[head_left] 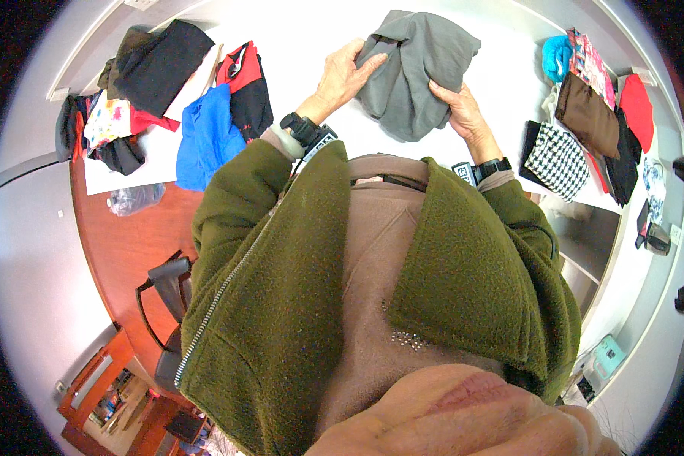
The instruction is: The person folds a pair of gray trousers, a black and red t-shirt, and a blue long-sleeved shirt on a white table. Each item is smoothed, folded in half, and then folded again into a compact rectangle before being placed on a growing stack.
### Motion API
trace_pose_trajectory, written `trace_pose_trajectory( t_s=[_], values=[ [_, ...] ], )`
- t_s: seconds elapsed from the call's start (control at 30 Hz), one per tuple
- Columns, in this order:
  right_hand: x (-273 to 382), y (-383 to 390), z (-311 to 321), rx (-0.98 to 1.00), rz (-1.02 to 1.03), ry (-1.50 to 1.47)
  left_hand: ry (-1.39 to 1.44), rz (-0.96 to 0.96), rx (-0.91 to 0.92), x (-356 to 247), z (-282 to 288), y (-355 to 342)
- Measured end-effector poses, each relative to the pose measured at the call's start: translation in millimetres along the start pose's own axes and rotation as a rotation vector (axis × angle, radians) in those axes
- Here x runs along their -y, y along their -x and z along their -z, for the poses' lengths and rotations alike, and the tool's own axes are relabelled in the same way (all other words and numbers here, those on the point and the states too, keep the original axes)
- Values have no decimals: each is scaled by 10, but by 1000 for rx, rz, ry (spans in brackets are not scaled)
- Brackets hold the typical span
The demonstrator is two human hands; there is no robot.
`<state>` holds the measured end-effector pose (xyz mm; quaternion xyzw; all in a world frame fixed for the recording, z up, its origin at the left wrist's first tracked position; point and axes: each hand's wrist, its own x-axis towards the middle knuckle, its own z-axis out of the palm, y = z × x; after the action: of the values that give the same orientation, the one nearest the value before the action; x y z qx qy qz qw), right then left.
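A bunched grey piece of cloth [422, 72], perhaps a garment, is between my hands over the white table [300, 38]. Its folds hide what kind it is. My left hand [346, 78] grips its left edge, with the thumb lying on top of the fabric. On the lower right side, my right hand [466, 114] holds the cloth with the thumb over it; the other fingers are mostly hidden beneath. Nearest to my left forearm lie a blue garment [211, 137] and a red-and-black garment [245, 87].
Dark folded clothes [163, 64] are heaped at the table's left. To the right sits another pile, with a houndstooth cloth [556, 161], a brown folded garment [587, 114] and a red one [635, 110]. A black chair [167, 277] stands behind on the left.
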<state>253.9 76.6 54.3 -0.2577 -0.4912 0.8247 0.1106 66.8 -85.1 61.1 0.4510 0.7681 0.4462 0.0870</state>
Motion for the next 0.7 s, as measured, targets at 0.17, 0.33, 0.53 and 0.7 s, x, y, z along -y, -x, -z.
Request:
trace_pose_trajectory(
  t_s=[0.17, 0.33, 0.53, 0.7],
  values=[
    [8, 27, -48, 66, -17, 35, -124, -82, -190, -91, 28, -41],
    [-17, 49, -128, 57, -15, 35, -458, -340, -293, -54, 84, -60],
    [-20, -13, -182, 80, -27, -6, -495, -445, -271, -165, 45, -43],
    [-12, -14, -209, 47, 17, -76, -454, -267, -255, -177, 11, -12]
  ],
)
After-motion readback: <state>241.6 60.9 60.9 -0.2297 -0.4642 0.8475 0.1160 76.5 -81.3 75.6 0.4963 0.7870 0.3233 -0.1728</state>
